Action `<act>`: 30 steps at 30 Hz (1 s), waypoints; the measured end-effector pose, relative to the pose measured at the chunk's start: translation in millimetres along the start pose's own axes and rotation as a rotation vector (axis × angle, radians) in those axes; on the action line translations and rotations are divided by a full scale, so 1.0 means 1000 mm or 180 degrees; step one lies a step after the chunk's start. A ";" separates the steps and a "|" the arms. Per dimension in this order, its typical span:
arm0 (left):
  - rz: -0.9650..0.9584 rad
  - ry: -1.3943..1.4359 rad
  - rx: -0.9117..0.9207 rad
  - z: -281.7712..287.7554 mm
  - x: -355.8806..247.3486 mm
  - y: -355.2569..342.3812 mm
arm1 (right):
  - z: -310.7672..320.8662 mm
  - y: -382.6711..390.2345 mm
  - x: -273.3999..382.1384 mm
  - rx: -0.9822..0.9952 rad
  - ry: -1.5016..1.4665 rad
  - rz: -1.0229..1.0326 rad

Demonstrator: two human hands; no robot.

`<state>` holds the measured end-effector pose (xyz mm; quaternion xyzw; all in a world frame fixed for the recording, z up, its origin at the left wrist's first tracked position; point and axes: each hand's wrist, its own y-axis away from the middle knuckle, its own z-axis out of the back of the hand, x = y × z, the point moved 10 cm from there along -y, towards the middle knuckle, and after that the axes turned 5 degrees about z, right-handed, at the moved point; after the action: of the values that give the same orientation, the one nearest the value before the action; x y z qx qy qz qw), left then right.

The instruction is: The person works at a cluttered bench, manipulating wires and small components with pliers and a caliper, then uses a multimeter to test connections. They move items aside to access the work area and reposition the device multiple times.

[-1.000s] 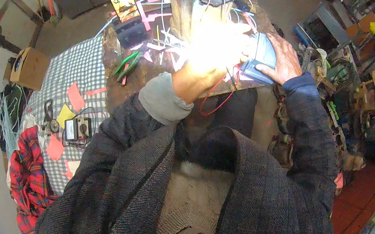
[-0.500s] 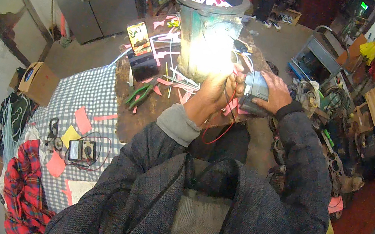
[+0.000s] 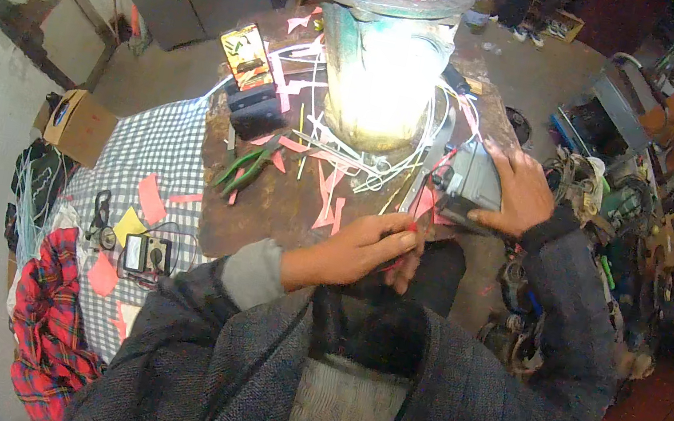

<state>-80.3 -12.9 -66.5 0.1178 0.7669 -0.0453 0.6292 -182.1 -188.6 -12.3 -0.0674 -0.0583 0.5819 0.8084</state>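
My right hand (image 3: 522, 194) spans a grey box (image 3: 476, 176) at the table's right edge, thumb on its near side and fingers over its far side. Closer to my body, my left hand (image 3: 371, 248) is closed, with a thin red lead (image 3: 412, 227) showing at its fingertips; the rest of the lead is partly hidden. A small black and red piece (image 3: 442, 177) lies against the box's left side. Just beyond stands a green cylindrical motor housing (image 3: 379, 74), brightly lit, with thin white strips inside its open top. White wires (image 3: 379, 177) loop around its base.
On the brown table (image 3: 250, 218) lie green-handled pliers (image 3: 245, 169), pink paper scraps (image 3: 329, 191) and a black case (image 3: 255, 112) beside a yellow-and-red card box (image 3: 244, 54). Left, a checked cloth carries an analog multimeter (image 3: 147, 254). Tangled cables and parts (image 3: 626, 207) crowd the right.
My left hand has drawn back from the grey box toward my body with the red lead. My right hand stays on the box. The whole view has shifted slightly.
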 end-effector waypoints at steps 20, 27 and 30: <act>0.0952 -0.1467 0.0249 -0.003 -0.149 0.008 | 0.043 -0.013 -0.012 0.1124 -0.0838 -0.0589; 0.0165 -0.1804 -0.0007 -0.054 -0.271 -0.026 | 0.181 0.067 0.024 0.0391 -0.0639 -0.1333; -0.0547 -0.1911 -0.0176 -0.072 -0.307 -0.051 | 0.223 0.105 0.036 0.0227 -0.0461 -0.1868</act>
<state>-105.6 -84.8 243.8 0.0168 0.5549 -0.1102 0.8244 -307.2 -112.0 189.2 0.0224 -0.1123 0.3284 0.9376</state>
